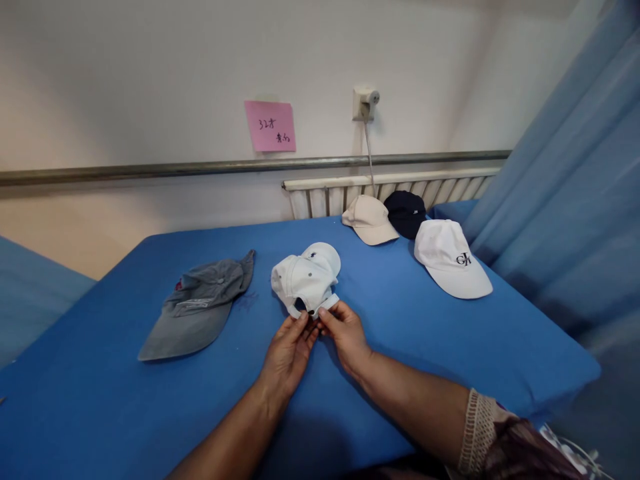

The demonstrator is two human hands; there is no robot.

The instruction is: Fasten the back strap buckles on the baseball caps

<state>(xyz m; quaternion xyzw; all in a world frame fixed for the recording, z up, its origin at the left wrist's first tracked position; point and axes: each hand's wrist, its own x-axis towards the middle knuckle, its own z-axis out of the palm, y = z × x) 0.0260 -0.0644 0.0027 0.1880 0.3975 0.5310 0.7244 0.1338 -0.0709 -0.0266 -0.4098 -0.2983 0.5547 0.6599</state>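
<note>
A white baseball cap (305, 277) with a small dark emblem sits in front of me on the blue-covered table, its brim pointing away and its back strap towards me. My left hand (290, 350) pinches the left part of the strap between thumb and fingers, beside the dark back opening. On the other side, my right hand (345, 337) grips the strap's right end, which sticks out above the thumb. Both sets of fingertips nearly meet under the strap. Left of my hands lies a grey cap (205, 303), brim towards me.
At the right stands a white cap with black letters (447, 257). Behind it are a beige cap (369, 219) and a navy cap (406, 213), near a radiator (320, 200). Blue curtains (565, 167) hang at the right. A pink note (271, 126) is on the wall.
</note>
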